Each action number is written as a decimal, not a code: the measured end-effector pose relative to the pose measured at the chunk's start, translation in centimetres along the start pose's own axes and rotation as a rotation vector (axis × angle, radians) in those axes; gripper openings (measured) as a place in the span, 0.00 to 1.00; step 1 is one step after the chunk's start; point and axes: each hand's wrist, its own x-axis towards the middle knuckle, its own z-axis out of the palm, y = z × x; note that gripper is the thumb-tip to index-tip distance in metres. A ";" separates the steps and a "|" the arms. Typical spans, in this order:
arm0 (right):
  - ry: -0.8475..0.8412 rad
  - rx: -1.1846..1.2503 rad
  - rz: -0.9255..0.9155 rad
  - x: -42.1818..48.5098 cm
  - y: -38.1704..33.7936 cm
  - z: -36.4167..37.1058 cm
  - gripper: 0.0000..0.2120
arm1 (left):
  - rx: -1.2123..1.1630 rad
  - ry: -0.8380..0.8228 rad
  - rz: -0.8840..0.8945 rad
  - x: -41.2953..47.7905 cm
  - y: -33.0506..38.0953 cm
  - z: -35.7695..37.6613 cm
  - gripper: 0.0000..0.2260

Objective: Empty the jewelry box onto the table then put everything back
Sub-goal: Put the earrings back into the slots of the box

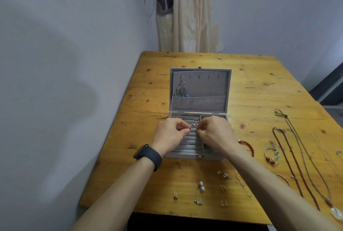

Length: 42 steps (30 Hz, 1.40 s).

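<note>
The grey velvet jewelry box [200,107] stands open on the wooden table [259,89]. A dangling earring [181,89] hangs inside its lid. A small silver piece [195,121] sits in the ring rolls. My left hand [169,135] and my right hand [215,134] are over the ring rolls, fingertips pinched together on something tiny that I cannot make out. In front of the box lie pearl earrings [202,186] and several stud earrings [198,201]. To the right lie a red bead bracelet [247,146], a cord bracelet [272,154] and long necklaces [300,158].
A black watch [147,156] is on my left wrist. The table's near edge is close to my body and its left edge drops off beside the box. A pale curtain [189,13] hangs behind the table in the corner.
</note>
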 end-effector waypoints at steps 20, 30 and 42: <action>0.176 0.107 -0.049 -6.0 4.2 0.4 0.08 | 0.196 -0.135 -0.179 2.7 1.5 1.8 0.04; 0.189 0.088 -0.100 -6.9 4.6 0.5 0.08 | 0.187 -0.048 -0.173 2.3 1.4 2.2 0.05; 0.109 0.160 -0.169 -8.5 4.9 -1.1 0.11 | 0.192 -0.026 -0.058 0.7 1.2 1.9 0.08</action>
